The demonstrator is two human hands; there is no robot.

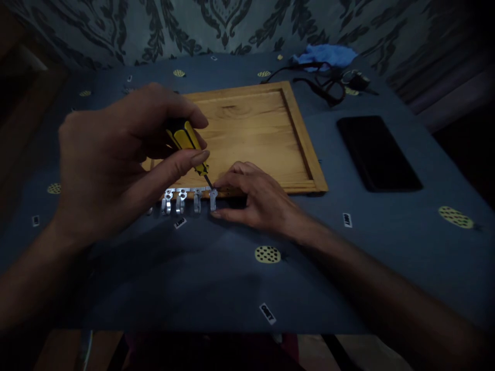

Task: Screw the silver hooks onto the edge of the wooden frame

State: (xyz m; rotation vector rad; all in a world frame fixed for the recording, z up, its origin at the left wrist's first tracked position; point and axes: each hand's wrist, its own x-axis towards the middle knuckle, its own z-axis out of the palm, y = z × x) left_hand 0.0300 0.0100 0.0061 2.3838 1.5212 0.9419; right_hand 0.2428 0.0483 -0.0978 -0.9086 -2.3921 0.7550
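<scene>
My left hand [116, 154] is closed around the yellow and black handle of a screwdriver [187, 141]. The screwdriver leans, with its tip down at the right end of a silver metal hook rail [197, 201]. Several hooks hang from that rail, which lies along the near edge of a wooden tray-like board [247, 134] with a raised frame. My right hand [259, 198] pinches the rail's right end, its thumb at the last hook and its fingers by the board's edge. Any screw under the tip is too small to make out. My left hand hides the board's left part.
Black-framed glasses [325, 93], a bunch of keys [358, 81] and a crumpled blue cloth [327, 55] lie at the back right. Nearer, a black phone [379, 153] rests right of the board. A dark blue pineapple-print cloth [309, 288] covers the table.
</scene>
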